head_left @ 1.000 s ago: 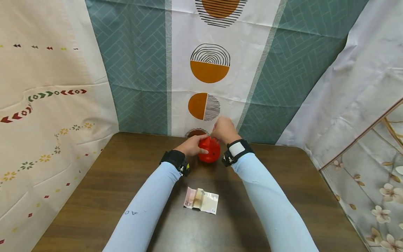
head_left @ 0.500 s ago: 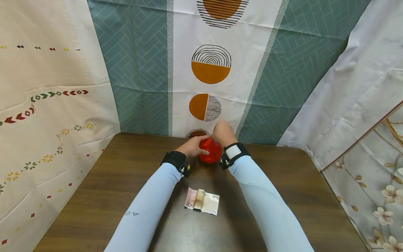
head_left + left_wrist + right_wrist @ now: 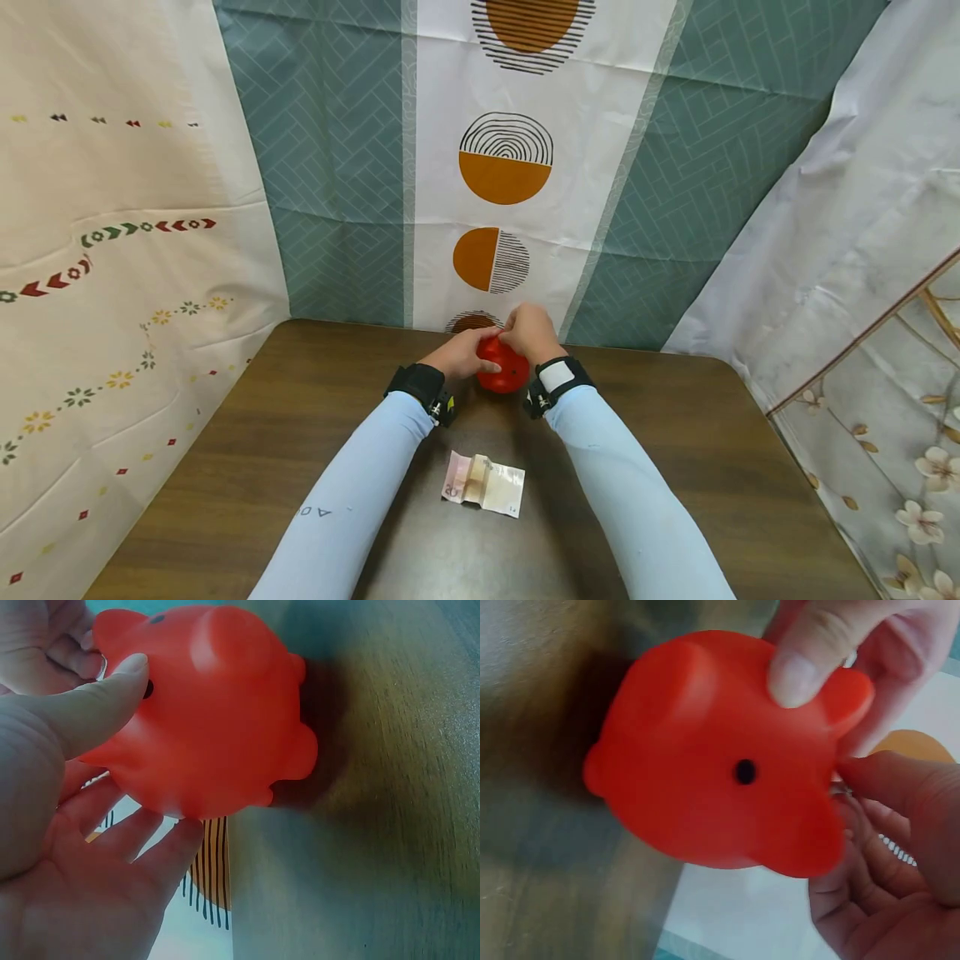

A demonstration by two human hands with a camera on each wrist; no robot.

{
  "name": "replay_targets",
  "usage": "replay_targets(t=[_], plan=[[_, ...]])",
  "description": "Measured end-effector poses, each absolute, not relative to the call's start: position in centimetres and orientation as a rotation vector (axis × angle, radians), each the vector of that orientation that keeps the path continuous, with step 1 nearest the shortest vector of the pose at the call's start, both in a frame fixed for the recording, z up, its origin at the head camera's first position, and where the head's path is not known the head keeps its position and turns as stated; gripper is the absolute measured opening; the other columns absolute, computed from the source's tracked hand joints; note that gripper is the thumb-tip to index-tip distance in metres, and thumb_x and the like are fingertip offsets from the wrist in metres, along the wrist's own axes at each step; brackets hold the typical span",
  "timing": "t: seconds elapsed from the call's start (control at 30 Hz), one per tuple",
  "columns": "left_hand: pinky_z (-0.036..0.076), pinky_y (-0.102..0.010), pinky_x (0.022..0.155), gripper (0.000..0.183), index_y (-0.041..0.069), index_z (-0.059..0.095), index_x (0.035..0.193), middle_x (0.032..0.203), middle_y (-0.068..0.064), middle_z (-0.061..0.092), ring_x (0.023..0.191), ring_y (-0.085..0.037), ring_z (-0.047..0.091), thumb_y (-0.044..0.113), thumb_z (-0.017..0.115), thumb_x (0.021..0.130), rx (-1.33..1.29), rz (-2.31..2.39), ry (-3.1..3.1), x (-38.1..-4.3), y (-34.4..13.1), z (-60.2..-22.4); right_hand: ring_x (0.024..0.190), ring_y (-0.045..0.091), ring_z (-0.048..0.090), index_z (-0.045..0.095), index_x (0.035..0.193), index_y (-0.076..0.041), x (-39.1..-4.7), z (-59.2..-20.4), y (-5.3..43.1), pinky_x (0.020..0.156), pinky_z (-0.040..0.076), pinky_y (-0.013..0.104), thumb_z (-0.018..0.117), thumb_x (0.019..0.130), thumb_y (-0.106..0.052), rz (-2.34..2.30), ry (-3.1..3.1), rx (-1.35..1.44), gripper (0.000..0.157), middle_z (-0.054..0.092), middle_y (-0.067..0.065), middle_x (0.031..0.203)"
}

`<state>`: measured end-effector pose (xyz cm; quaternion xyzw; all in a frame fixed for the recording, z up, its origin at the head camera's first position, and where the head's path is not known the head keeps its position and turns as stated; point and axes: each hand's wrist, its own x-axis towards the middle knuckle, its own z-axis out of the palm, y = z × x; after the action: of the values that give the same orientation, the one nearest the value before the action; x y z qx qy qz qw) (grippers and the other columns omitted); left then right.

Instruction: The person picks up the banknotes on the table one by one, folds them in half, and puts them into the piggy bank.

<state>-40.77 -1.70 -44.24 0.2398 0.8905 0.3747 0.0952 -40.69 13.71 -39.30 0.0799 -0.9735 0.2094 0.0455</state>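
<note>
A red piggy bank stands upright on the wooden table, near its far edge. My left hand holds it from the left, thumb near one eye and fingers round the back, as the left wrist view shows. At the top of the bank, between its ears, my right hand pinches a small silvery coin between thumb and fingers. Only a sliver of the coin's edge shows; fingers and an ear hide the rest. The slot itself is out of sight.
A creased banknote lies on the table between my forearms, nearer to me. Patterned cloth hangs right behind the table's far edge, with more cloth along both sides.
My right hand has come down a little, closer to the top of the piggy bank. My left hand keeps its hold, and the banknote stays where it lay.
</note>
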Motion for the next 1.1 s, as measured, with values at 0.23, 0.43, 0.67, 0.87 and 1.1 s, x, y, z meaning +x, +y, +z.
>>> replay_targets(t=[0.23,0.43,0.67,0.87,1.1], plan=[[0.041,-0.039,0.093,0.074,0.018,0.038,0.142,0.13,-0.005,0.048,0.11,-0.022,0.049,0.021,0.076,0.079,0.688,1.106,2.639,-40.7,-1.6,-44.4,0.065,0.014,0.052,0.071,0.07,-0.016,-40.6,-41.2,14.5,0.052,0.049,0.022,0.072,0.085,-0.025,0.587,-2.882,0.358,0.017,0.059,-0.006,0.062],[0.04,-0.038,0.094,0.073,0.018,0.037,0.142,0.131,-0.005,0.047,0.11,-0.022,0.049,0.02,0.075,0.08,0.721,1.097,2.627,-40.7,-1.4,-44.4,0.067,0.016,0.046,0.072,0.079,-0.014,-38.8,-42.9,15.4,0.053,0.048,0.026,0.061,0.09,-0.027,0.261,-2.707,0.573,0.02,0.05,0.001,0.069],[0.039,-0.039,0.095,0.073,0.018,0.035,0.143,0.133,-0.005,0.045,0.111,-0.023,0.047,0.021,0.074,0.082,0.725,1.096,2.649,-40.8,-1.7,-44.7,0.077,0.022,0.043,0.063,0.112,-0.013,-37.0,-44.6,15.7,0.061,0.051,0.032,0.054,0.093,-0.03,0.099,-2.625,0.625,0.027,0.042,0.008,0.086],[0.035,-0.044,0.097,0.085,0.014,0.028,0.145,0.14,-0.007,0.039,0.119,-0.026,0.042,0.031,0.077,0.078,0.608,1.108,2.692,-40.3,-2.5,-45.0,0.085,0.021,0.042,0.052,0.129,-0.019,-36.9,-44.7,16.1,0.068,0.05,0.034,0.056,0.093,-0.038,0.326,-2.719,0.528,0.041,0.043,0.006,0.098],[0.033,-0.042,0.099,0.084,0.001,0.028,0.141,0.138,-0.015,0.038,0.122,-0.027,0.039,0.03,0.076,0.08,0.5,1.052,2.873,-37.8,-4.1,-45.0,0.088,0.022,0.036,0.063,0.104,-0.016,-35.5,-44.0,17.9,0.064,0.037,0.033,0.065,0.085,-0.029,0.433,-2.49,0.612,0.023,0.043,0.002,0.091]])
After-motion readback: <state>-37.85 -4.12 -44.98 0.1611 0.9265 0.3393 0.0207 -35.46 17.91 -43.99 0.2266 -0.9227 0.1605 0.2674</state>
